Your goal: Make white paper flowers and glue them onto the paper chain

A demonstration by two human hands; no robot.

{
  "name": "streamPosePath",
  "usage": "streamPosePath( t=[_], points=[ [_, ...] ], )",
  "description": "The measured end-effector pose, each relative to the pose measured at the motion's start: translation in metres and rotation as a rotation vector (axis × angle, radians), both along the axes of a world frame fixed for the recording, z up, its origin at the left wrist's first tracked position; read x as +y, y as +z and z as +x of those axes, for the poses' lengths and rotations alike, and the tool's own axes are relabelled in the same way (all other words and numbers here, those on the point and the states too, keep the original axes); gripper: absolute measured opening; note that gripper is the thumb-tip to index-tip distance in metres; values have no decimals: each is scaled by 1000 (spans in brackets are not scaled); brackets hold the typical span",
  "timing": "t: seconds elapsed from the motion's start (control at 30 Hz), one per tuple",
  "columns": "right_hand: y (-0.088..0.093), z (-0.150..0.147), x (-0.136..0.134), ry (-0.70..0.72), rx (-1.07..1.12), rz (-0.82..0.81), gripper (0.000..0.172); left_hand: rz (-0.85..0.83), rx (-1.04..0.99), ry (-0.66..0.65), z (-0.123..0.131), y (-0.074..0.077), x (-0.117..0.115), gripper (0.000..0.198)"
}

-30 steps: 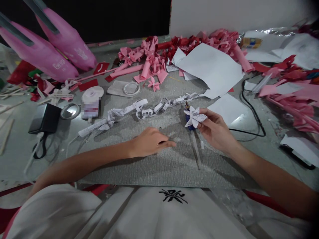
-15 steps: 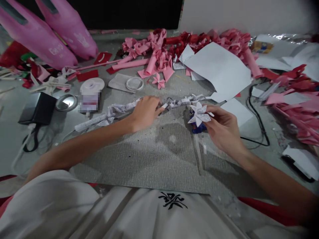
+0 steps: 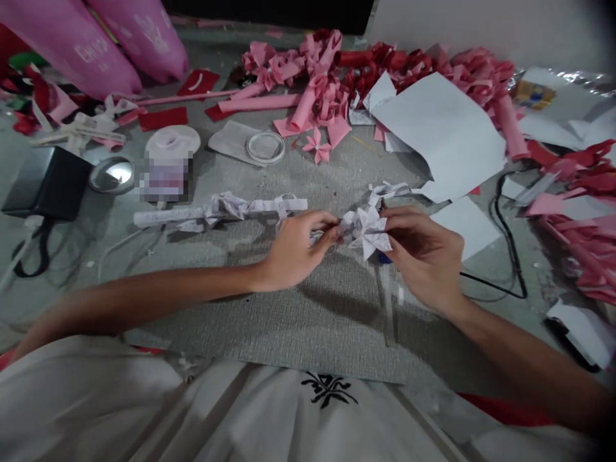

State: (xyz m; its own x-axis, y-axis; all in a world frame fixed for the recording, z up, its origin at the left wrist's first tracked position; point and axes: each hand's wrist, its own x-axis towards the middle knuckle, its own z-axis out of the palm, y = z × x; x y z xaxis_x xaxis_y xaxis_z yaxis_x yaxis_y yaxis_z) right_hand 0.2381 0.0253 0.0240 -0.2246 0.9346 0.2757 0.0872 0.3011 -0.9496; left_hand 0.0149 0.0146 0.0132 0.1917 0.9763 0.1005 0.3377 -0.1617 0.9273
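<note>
My right hand (image 3: 426, 250) pinches a white paper flower (image 3: 373, 239) with pointed petals and faint grey print. My left hand (image 3: 298, 247) is closed in a pinch at a small white paper piece (image 3: 347, 224), right against the flower's left side. Whether the two paper parts are joined cannot be made out. Behind my left hand lies a rolled white paper stem (image 3: 178, 217) with folded paper bits along it. Under the flower, a blue object (image 3: 385, 257) is mostly hidden, and a translucent stick (image 3: 389, 301) extends from near it toward me.
Pink and red paper flowers (image 3: 317, 144) and rolls heap along the back, beside large white sheets (image 3: 437, 135). To the left stand a black adapter box (image 3: 45, 183), a round metal lid (image 3: 113, 174) and pink bags (image 3: 91, 48). A black cable (image 3: 513, 237) curves at the right.
My left hand has left the paper stem, moved right and picked up a small paper piece, bringing it to the flower. The right hand still holds the flower, slightly lower and left.
</note>
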Motion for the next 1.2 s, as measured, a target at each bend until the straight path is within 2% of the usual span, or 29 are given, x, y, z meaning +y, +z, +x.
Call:
streamPosePath(
  t=[0.07,0.17,0.3,0.37,0.47,0.67,0.83,0.97,1.2],
  points=[
    [-1,1,-1,46,-27,-21,8,-109,-45,7,3,1,-2,22],
    [-6,3,4,33,-46,-70,7,-224,-18,-5,2,11,2,21],
    [-19,8,19,-29,34,-100,12,-345,-65,-194,-6,30,10,17],
    [-23,11,23,-21,68,-108,11,-352,-105,-247,-9,33,10,13],
    [-18,13,20,13,42,-92,8,-252,-63,-215,-8,26,7,11],
    [6,9,3,20,-170,48,11,57,112,-83,2,-2,-4,12],
    [6,6,-6,-33,-269,76,11,286,364,-65,6,-15,-10,14],
    [4,4,-8,-58,-328,71,10,364,480,-81,9,-18,-13,15],
    [7,1,-11,-101,-411,111,10,387,566,-104,15,-23,-13,18]
  ],
)
